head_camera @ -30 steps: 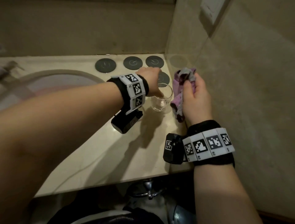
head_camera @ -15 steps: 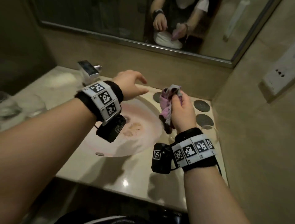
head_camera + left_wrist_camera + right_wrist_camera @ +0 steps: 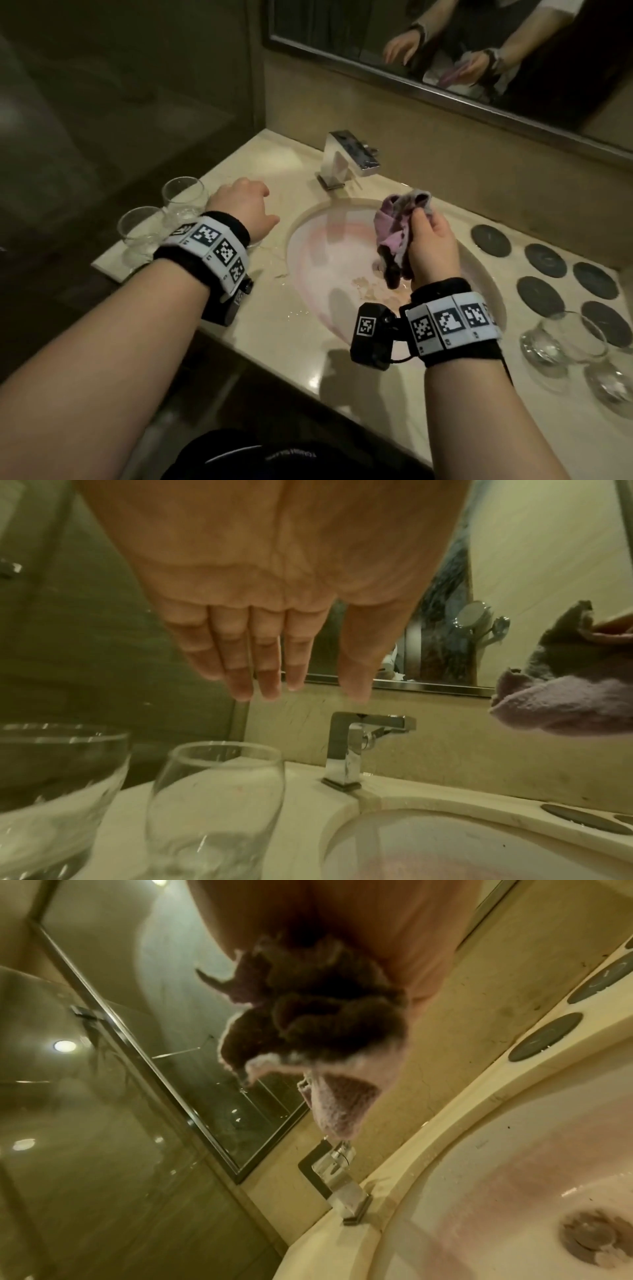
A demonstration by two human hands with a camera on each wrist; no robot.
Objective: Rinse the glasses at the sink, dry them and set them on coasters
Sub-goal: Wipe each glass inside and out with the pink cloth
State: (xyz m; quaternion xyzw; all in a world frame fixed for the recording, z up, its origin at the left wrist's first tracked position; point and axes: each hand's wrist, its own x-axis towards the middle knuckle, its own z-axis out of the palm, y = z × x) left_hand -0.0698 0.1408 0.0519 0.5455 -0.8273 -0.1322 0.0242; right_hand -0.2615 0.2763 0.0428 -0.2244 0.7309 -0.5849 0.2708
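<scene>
Two clear stemless glasses [image 3: 183,197] [image 3: 140,233] stand on the counter left of the sink [image 3: 308,246]. My left hand [image 3: 245,209] hovers just right of them, fingers straight and empty; the left wrist view shows the fingers [image 3: 263,656] above a glass [image 3: 215,802]. My right hand [image 3: 430,236] grips a crumpled purple cloth [image 3: 397,222] over the basin, also seen as the cloth [image 3: 322,1031]. Two more glasses [image 3: 561,342] [image 3: 613,380] sit at the right by several dark round coasters [image 3: 489,240].
A square chrome faucet [image 3: 346,157] stands behind the basin, with a mirror [image 3: 462,51] above. A dark glass partition [image 3: 120,85] closes off the left. The counter [image 3: 274,329] front edge runs close to my body, with water droplets near the basin rim.
My left hand let go of a glass on a coaster at the right and swung left across the sink to the two glasses. My view turned left with it. The right hand kept the cloth.
</scene>
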